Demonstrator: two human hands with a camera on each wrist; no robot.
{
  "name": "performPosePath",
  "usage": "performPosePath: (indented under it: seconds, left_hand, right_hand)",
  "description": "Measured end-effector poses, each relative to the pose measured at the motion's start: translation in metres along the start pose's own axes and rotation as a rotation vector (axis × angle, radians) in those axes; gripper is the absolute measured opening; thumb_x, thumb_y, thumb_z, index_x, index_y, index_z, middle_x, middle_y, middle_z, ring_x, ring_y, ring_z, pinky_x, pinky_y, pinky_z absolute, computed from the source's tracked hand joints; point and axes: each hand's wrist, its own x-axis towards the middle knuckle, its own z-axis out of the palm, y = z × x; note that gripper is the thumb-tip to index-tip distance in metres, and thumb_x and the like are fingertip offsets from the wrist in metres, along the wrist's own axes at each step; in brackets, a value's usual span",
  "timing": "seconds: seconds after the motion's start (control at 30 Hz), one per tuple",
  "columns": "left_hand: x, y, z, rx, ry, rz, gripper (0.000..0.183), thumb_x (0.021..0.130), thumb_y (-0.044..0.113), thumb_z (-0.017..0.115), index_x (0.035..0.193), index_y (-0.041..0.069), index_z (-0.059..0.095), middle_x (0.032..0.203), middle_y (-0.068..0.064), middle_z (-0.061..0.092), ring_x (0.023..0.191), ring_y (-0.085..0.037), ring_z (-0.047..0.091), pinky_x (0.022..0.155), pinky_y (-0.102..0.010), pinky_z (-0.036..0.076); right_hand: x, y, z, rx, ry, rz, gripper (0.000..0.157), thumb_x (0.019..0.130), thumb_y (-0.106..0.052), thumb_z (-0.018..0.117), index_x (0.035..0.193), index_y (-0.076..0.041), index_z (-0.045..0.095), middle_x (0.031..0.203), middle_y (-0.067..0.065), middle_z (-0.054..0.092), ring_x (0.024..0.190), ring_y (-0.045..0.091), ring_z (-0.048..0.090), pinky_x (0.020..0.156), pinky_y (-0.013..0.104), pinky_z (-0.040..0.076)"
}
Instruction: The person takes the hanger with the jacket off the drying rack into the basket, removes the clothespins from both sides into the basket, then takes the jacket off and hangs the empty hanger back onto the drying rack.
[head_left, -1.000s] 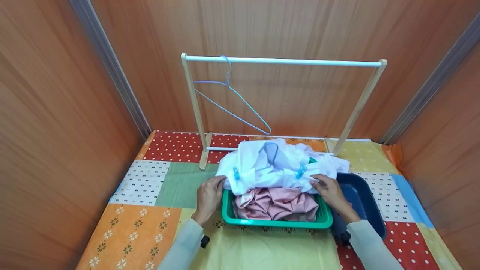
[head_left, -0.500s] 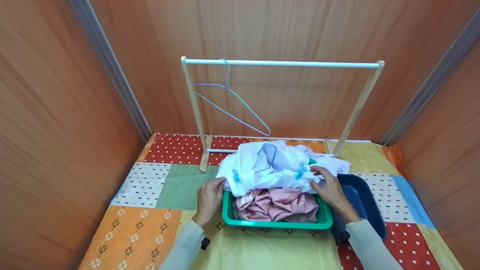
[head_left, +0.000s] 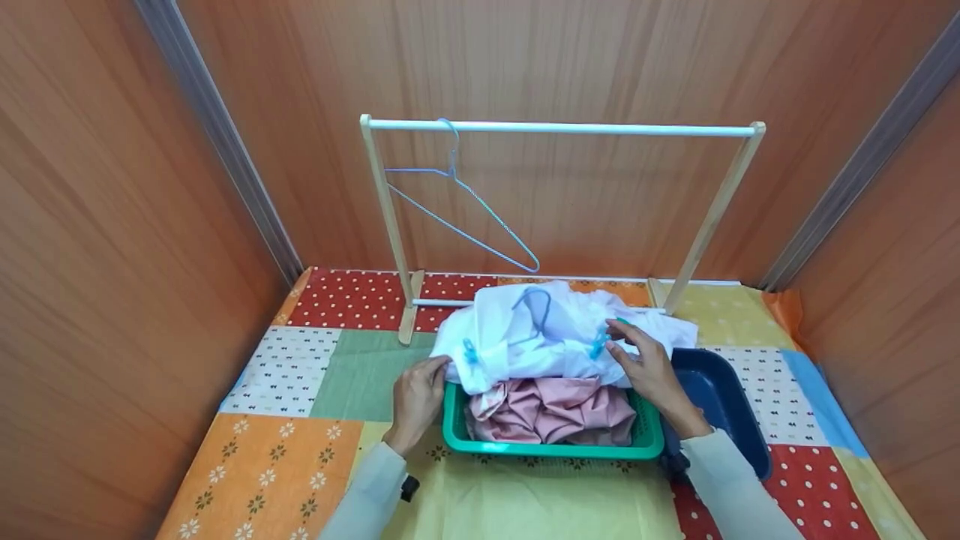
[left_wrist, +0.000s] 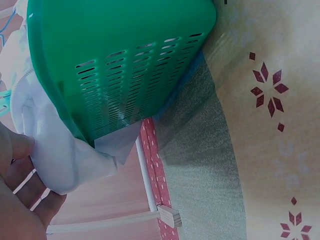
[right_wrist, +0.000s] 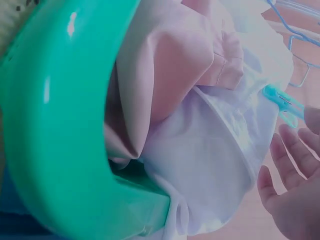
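A white garment (head_left: 562,356) lies heaped over the back of a green basket (head_left: 551,449), with a blue hanger hook (head_left: 546,307) rising from it. My left hand (head_left: 418,397) pinches the garment's left edge beside the basket, thumb on the cloth in the left wrist view. Two light blue clothespins sit on the garment: a left clothespin (head_left: 470,351) and a right clothespin (head_left: 599,343). My right hand (head_left: 651,375) is at the right clothespin, thumb and forefinger parted around its end, other fingers loosely spread. Below the white garment, a crumpled pink garment (head_left: 555,412) fills the basket's front.
Behind the basket stands a rack with a white top bar (head_left: 570,129) and wooden posts. A bare blue hanger (head_left: 487,214) hangs at its left. A dark blue tray (head_left: 724,405) sits right of the basket. Wood-patterned walls enclose the patchwork tablecloth (head_left: 277,465).
My right hand has let go of the garment's right edge and moved up and left to the right clothespin. My left hand stays on the left edge.
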Motion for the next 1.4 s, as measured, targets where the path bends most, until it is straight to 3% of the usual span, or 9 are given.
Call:
performPosePath:
  seconds: [0.17,0.37,0.57,0.67,0.87,0.97,1.17,1.27,1.4]
  left_hand:
    - [-0.001,-0.003,0.001,-0.002,-0.004,-0.002,0.016,0.093,0.008,0.066,0.106,0.009,0.076,0.104,-0.009,0.076,0.094,-0.025,0.073,0.079,-0.041,0.059]
    - [-0.002,-0.001,0.001,-0.017,0.005,0.013,0.016,0.091,0.006,0.067,0.104,0.008,0.076,0.102,-0.009,0.077,0.092,-0.025,0.074,0.077,-0.04,0.059]
    - [-0.001,-0.002,0.002,-0.022,0.017,0.021,0.016,0.091,0.005,0.068,0.104,0.008,0.077,0.101,-0.009,0.077,0.092,-0.025,0.074,0.076,-0.041,0.059]
    - [-0.001,-0.002,0.001,-0.024,0.019,0.021,0.016,0.09,0.005,0.068,0.104,0.008,0.077,0.102,-0.009,0.077,0.092,-0.025,0.074,0.077,-0.041,0.059]
    - [-0.001,-0.001,0.001,-0.032,0.026,0.014,0.016,0.091,0.006,0.068,0.105,0.007,0.077,0.103,-0.009,0.076,0.093,-0.025,0.073,0.079,-0.041,0.059]
    - [-0.001,0.0,0.001,-0.033,0.025,0.011,0.016,0.091,0.006,0.068,0.105,0.007,0.077,0.102,-0.009,0.076,0.093,-0.024,0.073,0.078,-0.041,0.059]
    - [-0.001,-0.001,0.001,-0.033,0.015,0.004,0.017,0.091,0.006,0.068,0.105,0.007,0.077,0.103,-0.01,0.076,0.094,-0.024,0.073,0.078,-0.04,0.059]
    - [-0.001,-0.001,0.0,-0.029,0.007,-0.004,0.017,0.091,0.006,0.068,0.106,0.008,0.076,0.103,-0.009,0.076,0.094,-0.025,0.073,0.079,-0.04,0.059]
    - [-0.001,-0.002,0.001,-0.023,0.011,0.002,0.017,0.091,0.007,0.068,0.106,0.009,0.077,0.103,-0.009,0.076,0.094,-0.025,0.073,0.079,-0.04,0.059]
  right_hand:
    - [0.006,0.007,0.003,0.002,-0.03,0.063,0.035,0.096,-0.011,0.062,0.131,-0.006,0.062,0.117,0.01,0.069,0.107,0.02,0.063,0.09,0.046,0.054]
    - [0.009,0.009,0.005,0.005,-0.034,0.084,0.028,0.097,-0.012,0.061,0.123,-0.003,0.066,0.107,0.008,0.071,0.1,0.005,0.061,0.091,0.03,0.051]
    - [0.011,0.01,0.007,0.054,-0.028,0.132,0.022,0.095,-0.012,0.064,0.115,-0.002,0.067,0.1,0.004,0.071,0.096,0.001,0.061,0.087,0.02,0.049]
    - [0.013,0.008,0.009,0.055,-0.008,0.135,0.018,0.093,-0.009,0.066,0.109,-0.001,0.068,0.099,0.005,0.072,0.095,0.003,0.062,0.088,0.022,0.049]
    - [0.014,-0.009,0.011,0.039,0.059,0.099,0.01,0.089,-0.003,0.068,0.098,0.002,0.068,0.095,0.014,0.072,0.092,0.013,0.066,0.088,0.042,0.052]
    - [0.013,-0.023,0.008,0.059,0.079,0.076,0.007,0.089,-0.001,0.068,0.092,0.005,0.067,0.091,0.016,0.071,0.091,0.013,0.067,0.086,0.038,0.052]
    - [0.014,-0.035,0.004,0.168,0.13,0.026,0.006,0.089,0.005,0.066,0.085,0.008,0.063,0.084,0.022,0.066,0.085,0.006,0.065,0.078,0.016,0.05]
    - [0.015,-0.04,0.002,0.205,0.154,0.033,0.005,0.089,0.005,0.066,0.085,0.008,0.064,0.083,0.022,0.066,0.084,0.004,0.064,0.076,0.016,0.05]
    - [0.015,-0.05,-0.004,0.201,0.172,0.095,0.01,0.088,0.0,0.07,0.092,0.007,0.064,0.085,0.012,0.066,0.082,0.004,0.063,0.075,0.014,0.05]
